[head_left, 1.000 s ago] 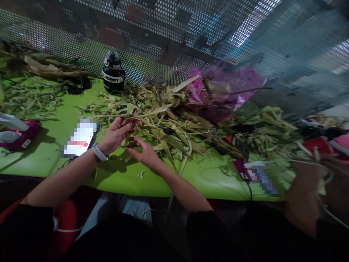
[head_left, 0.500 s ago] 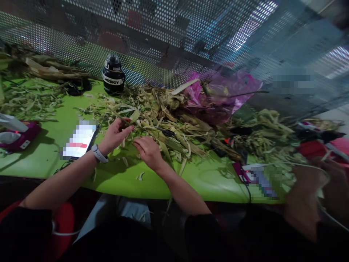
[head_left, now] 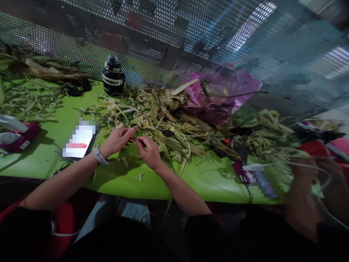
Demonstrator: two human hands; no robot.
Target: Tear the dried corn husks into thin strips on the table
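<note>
Over the front of a heap of dried corn husks (head_left: pixel 160 105), my left hand (head_left: pixel 118 141) reaches in with thumb extended and the other fingers curled. Close beside it, my right hand (head_left: pixel 149 151) has thumb and forefinger brought together. The fingertips of both hands nearly meet at the edge of the heap. Whatever thin piece lies between them is too small to make out. A grey-white watch (head_left: pixel 100 156) is on my left wrist. Small pale husk scraps (head_left: pixel 125 162) lie on the green tabletop (head_left: pixel 155 185) below the hands.
Left of my hands lies a lit phone (head_left: pixel 80 140), with a purple power strip (head_left: pixel 23 136) further left. A dark bottle (head_left: pixel 113 76) and a pink plastic bag (head_left: pixel 226 98) stand behind. A perforated metal panel (head_left: pixel 152 36) closes the back. On the right are another person's hands (head_left: pixel 304 174).
Both hands have dropped slightly and drawn closer together. The pale strip by my left fingers no longer stands up in them. The other person's hands on the right have shifted a little.
</note>
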